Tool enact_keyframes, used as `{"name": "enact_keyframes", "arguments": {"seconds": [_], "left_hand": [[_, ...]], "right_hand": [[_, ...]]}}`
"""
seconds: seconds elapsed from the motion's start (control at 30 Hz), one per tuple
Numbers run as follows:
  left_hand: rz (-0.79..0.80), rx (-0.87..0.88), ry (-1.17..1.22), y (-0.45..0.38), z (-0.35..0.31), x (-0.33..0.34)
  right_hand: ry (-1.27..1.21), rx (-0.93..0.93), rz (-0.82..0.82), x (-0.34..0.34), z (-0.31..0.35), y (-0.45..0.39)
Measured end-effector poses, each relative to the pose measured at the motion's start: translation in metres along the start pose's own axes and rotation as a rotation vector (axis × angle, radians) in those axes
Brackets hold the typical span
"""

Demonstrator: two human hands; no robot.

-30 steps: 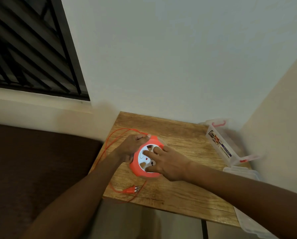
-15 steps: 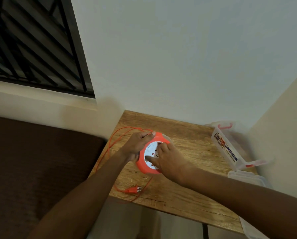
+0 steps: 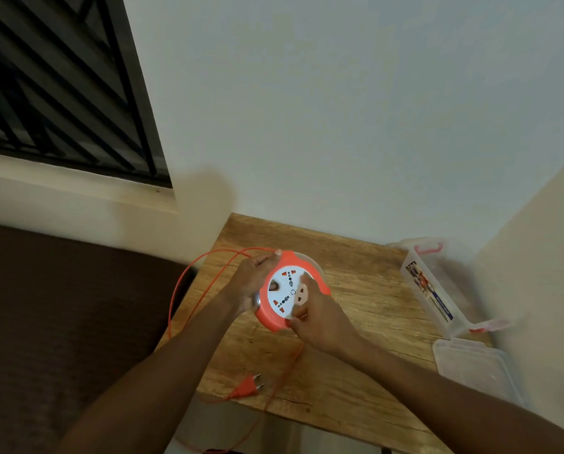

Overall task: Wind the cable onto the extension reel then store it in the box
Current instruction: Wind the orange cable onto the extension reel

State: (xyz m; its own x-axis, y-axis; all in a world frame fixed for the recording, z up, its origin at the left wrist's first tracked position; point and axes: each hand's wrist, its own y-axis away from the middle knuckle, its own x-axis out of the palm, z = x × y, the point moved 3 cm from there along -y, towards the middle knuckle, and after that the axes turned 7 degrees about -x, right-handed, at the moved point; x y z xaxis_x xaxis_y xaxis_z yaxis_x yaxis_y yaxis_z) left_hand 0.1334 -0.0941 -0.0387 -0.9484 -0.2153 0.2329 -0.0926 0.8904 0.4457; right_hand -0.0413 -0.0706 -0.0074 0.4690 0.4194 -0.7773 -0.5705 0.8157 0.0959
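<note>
An orange plug [image 3: 246,386] is lying at the table's [image 3: 365,326] near edge, its cable [image 3: 188,283] looping off the left side. The left hand [image 3: 252,281] is gripping the reel [image 3: 292,290], the right hand [image 3: 320,319] is pinching its white face, and the clear box [image 3: 434,286] is standing open by the wall.

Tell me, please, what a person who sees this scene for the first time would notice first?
The bright orange extension reel with its white socket face, held above the middle of the wooden table between the left hand and right hand. Next, the loose orange cable looping off the table's left edge, and its plug lying near the front edge.
</note>
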Motion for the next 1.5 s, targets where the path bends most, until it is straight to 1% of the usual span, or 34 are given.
{"name": "enact_keyframes", "arguments": {"seconds": [0.07,0.13,0.2,0.27,0.33,0.4,0.5,0.57,0.7,0.73,0.8,0.9,0.93,0.97,1.0,1.03,1.07,1.13,1.17,1.2,1.23,1.3,1.33,1.4,1.5], "left_hand": [[0.021,-0.008,-0.021,-0.006,-0.006,-0.002],[0.056,-0.01,-0.055,-0.011,-0.011,-0.002],[0.095,-0.013,-0.1,-0.016,-0.014,0.0],[0.129,-0.024,-0.131,-0.018,-0.015,0.004],[0.161,-0.026,-0.128,-0.02,-0.016,0.009],[0.183,-0.005,-0.135,-0.021,-0.017,0.014],[0.179,0.029,-0.153,-0.023,-0.02,0.018],[0.148,0.022,-0.133,-0.023,-0.022,0.016],[0.071,0.02,-0.105,-0.026,-0.019,0.016],[0.056,0.035,-0.108,-0.027,-0.019,0.016],[0.042,0.078,-0.118,-0.027,-0.02,0.017],[0.036,0.067,-0.101,-0.026,-0.017,0.017],[0.035,0.054,-0.087,-0.026,-0.015,0.016],[0.035,0.047,-0.082,-0.026,-0.015,0.016],[0.035,0.041,-0.088,-0.025,-0.016,0.017],[0.039,0.038,-0.097,-0.024,-0.016,0.018],[0.044,0.034,-0.102,-0.023,-0.018,0.019],[0.058,0.016,-0.093,-0.021,-0.021,0.019],[0.07,0.007,-0.092,-0.019,-0.022,0.019],[0.081,0.001,-0.101,-0.019,-0.024,0.018],[0.093,-0.002,-0.12,-0.018,-0.025,0.017],[0.118,0.006,-0.155,-0.018,-0.027,0.018],[0.132,0.014,-0.167,-0.018,-0.028,0.019],[0.167,0.017,-0.21,-0.017,-0.029,0.021],[0.219,-0.003,-0.263,-0.012,-0.028,0.025]], "right_hand": [[0.389,-0.258,-0.028,-0.015,0.001,0.0],[0.711,-0.504,0.076,-0.026,0.004,-0.003],[0.883,-0.647,0.222,-0.034,0.003,-0.008],[1.038,-0.747,0.313,-0.04,0.003,-0.014],[1.17,-0.801,0.365,-0.043,0.005,-0.018],[1.27,-0.776,0.377,-0.041,0.005,-0.02],[1.359,-0.699,0.327,-0.033,0.004,-0.022],[1.292,-0.58,0.276,-0.031,0.007,-0.026],[0.96,-0.291,0.21,-0.026,0.006,-0.034],[0.841,-0.208,0.192,-0.025,0.005,-0.034],[0.485,-0.029,0.177,-0.024,0.003,-0.034],[-0.136,0.138,0.141,-0.024,0.002,-0.032],[-0.29,0.183,0.123,-0.024,0.003,-0.03],[-0.37,0.216,0.114,-0.024,0.004,-0.027],[-0.376,0.225,0.107,-0.023,0.003,-0.025],[-0.287,0.2,0.095,-0.024,0.001,-0.023],[-0.134,0.146,0.08,-0.025,0.0,-0.021],[0.245,0.01,0.018,-0.032,-0.003,-0.018],[0.44,-0.083,-0.001,-0.036,-0.004,-0.016],[0.615,-0.214,0.006,-0.038,-0.004,-0.014],[0.749,-0.363,0.042,-0.038,-0.003,-0.012],[0.887,-0.626,0.14,-0.038,-0.002,-0.01],[0.92,-0.706,0.184,-0.04,-0.001,-0.01],[0.999,-0.774,0.259,-0.045,0.002,-0.013],[1.129,-0.782,0.371,-0.05,0.01,-0.015]]}}
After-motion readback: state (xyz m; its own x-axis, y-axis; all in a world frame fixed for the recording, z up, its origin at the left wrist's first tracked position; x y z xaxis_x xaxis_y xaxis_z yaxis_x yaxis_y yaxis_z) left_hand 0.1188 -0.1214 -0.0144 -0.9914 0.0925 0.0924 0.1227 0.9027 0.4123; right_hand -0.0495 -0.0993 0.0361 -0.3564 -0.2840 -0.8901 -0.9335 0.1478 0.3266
